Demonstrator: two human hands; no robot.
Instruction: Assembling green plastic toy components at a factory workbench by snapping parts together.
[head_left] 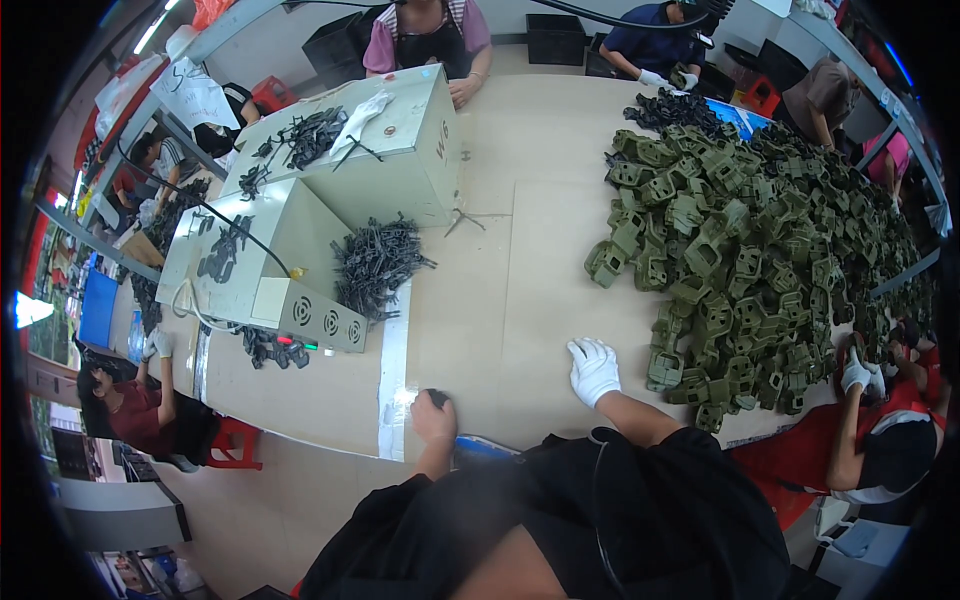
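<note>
Left hand (433, 418), bare, is closed around a small dark part (437, 398) at the near edge of the counter (520, 290), just beside a strip of pale tape (393, 370). We cannot make out what kind of part it is. Right hand (593, 370), in a white glove, lies flat and spread on the bare counter, holding nothing, near the olive pile (760, 250).

Risks, as we judge them:
- The dark part sits at the counter edge; a loose grip could drop it to the floor.
- The olive pile is heaped and loose at its near side; a sweep of our right hand could tumble pieces off the edge.
- A cable (215, 215) trails across the grey machine (300, 230); black parts (375, 265) heaped against it could snag.

Surface: pale boards butted together, seams visible, slightly worn. More black parts lie on top of the machine.

Room: a crowded workshop. Other people sit around the counter; one in red (880, 430) at our right, also gloved, works at the pile. Red stools (235, 440) below at left.
</note>
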